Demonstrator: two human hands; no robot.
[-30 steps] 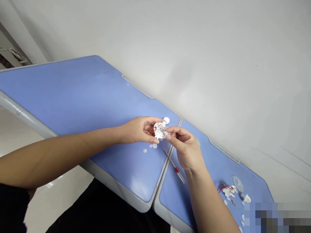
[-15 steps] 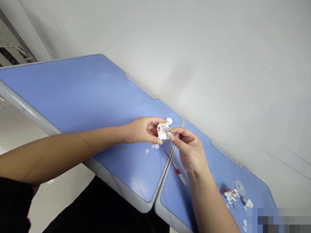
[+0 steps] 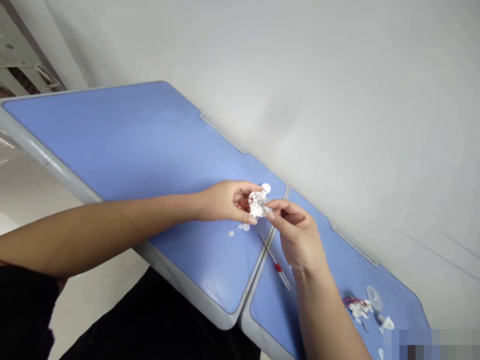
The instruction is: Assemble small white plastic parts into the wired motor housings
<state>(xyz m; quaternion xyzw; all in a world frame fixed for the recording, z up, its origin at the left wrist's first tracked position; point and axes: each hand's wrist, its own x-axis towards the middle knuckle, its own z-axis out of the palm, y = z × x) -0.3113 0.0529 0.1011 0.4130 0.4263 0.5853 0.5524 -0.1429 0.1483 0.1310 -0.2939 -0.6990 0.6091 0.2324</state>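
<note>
Between my two hands, above the blue table, is a small round white plastic part with red wires point(image 3: 258, 204). My left hand point(image 3: 228, 201) is closed on its left side, thumb below and fingers above. The thumb and forefinger of my right hand point(image 3: 296, 227) pinch together at the part's right edge; whether they hold some small piece there I cannot make out. A white disc point(image 3: 266, 188) shows just beyond the part. Small white discs point(image 3: 245, 227) lie on the table below my left hand. Nearby, a screwdriver point(image 3: 278, 268) with a red and clear handle lies across the seam.
Two blue tables with grey edges point(image 3: 245, 295) meet at a seam under my hands. To the right lie white parts with red wires point(image 3: 360, 309), a clear disc point(image 3: 373, 298) and a white cone-like piece point(image 3: 387, 324). A pale wall point(image 3: 337, 100) rises behind the tables.
The whole view has shifted slightly, so the hands and tables sit a little further right. Both hands keep their places around the white part.
</note>
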